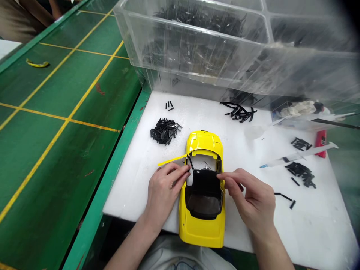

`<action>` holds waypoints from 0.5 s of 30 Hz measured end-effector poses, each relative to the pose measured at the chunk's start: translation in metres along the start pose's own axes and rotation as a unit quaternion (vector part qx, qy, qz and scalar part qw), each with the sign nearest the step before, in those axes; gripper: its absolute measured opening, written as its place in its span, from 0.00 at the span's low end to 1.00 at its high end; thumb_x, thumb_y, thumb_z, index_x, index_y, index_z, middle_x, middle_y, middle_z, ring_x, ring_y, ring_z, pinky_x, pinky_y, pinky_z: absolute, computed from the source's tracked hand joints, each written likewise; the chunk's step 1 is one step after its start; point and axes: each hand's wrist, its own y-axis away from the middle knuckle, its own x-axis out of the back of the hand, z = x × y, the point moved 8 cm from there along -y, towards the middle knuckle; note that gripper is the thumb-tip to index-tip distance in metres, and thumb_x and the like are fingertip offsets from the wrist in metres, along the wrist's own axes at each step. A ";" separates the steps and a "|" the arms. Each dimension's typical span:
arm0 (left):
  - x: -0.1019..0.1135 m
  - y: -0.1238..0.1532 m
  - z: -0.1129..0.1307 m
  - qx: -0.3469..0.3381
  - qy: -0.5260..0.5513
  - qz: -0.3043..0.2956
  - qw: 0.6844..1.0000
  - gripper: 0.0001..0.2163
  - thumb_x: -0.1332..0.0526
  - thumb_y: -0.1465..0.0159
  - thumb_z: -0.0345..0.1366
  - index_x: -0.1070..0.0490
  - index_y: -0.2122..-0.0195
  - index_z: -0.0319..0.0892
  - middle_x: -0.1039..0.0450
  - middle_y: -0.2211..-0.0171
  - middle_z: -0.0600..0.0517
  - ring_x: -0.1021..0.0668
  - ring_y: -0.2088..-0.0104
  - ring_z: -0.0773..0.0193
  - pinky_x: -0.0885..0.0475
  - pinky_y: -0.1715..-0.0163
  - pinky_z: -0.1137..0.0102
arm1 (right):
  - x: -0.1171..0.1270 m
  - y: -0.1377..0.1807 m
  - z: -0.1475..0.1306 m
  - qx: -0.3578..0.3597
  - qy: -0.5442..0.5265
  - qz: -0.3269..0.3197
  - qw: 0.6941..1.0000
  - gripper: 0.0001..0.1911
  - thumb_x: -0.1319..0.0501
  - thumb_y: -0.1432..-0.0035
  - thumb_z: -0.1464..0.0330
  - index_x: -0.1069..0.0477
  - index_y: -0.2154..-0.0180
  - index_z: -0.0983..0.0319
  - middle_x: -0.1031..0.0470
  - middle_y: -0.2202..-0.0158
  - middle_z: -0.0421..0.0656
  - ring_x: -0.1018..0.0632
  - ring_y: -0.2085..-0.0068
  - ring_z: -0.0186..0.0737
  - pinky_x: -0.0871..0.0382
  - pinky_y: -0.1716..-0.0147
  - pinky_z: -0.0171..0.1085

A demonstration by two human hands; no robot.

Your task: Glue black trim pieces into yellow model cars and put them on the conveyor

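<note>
A yellow model car (203, 150) with a black roof (204, 191) lies on a white foam pad (135, 176), its left door swung open. My left hand (164, 191) rests beside the car, fingers pinched at the left front edge of the roof, near the open door. My right hand (250, 198) is at the car's right side, thumb and forefinger pinched at the roof's right front corner. What, if anything, each pinch holds is too small to make out.
A heap of small black parts (164, 130) lies left of the car; more black pieces (300, 172) and curved strips (239, 111) lie to the right and behind. Clear plastic bins (197, 41) of black parts stand at the back. A green conveyor belt (56, 112) runs along the left.
</note>
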 end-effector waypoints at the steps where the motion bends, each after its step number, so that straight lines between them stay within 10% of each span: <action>1: -0.001 0.000 0.000 0.000 -0.006 -0.003 1.000 0.08 0.37 0.36 0.30 0.20 0.57 0.41 0.23 0.67 0.51 0.22 0.68 0.65 0.27 0.67 0.70 | 0.000 0.000 0.000 0.000 0.002 -0.001 1.000 0.07 0.41 0.37 0.75 0.25 0.62 0.61 0.28 0.74 0.37 0.29 0.75 0.28 0.36 0.76 0.28; 15: -0.003 -0.004 -0.004 0.040 -0.035 -0.058 0.997 0.11 0.36 0.36 0.30 0.25 0.52 0.44 0.20 0.66 0.54 0.20 0.66 0.63 0.26 0.63 0.68 | 0.001 -0.001 -0.001 -0.004 0.014 0.009 1.000 0.07 0.41 0.37 0.72 0.24 0.63 0.61 0.27 0.75 0.39 0.28 0.77 0.31 0.36 0.79 0.31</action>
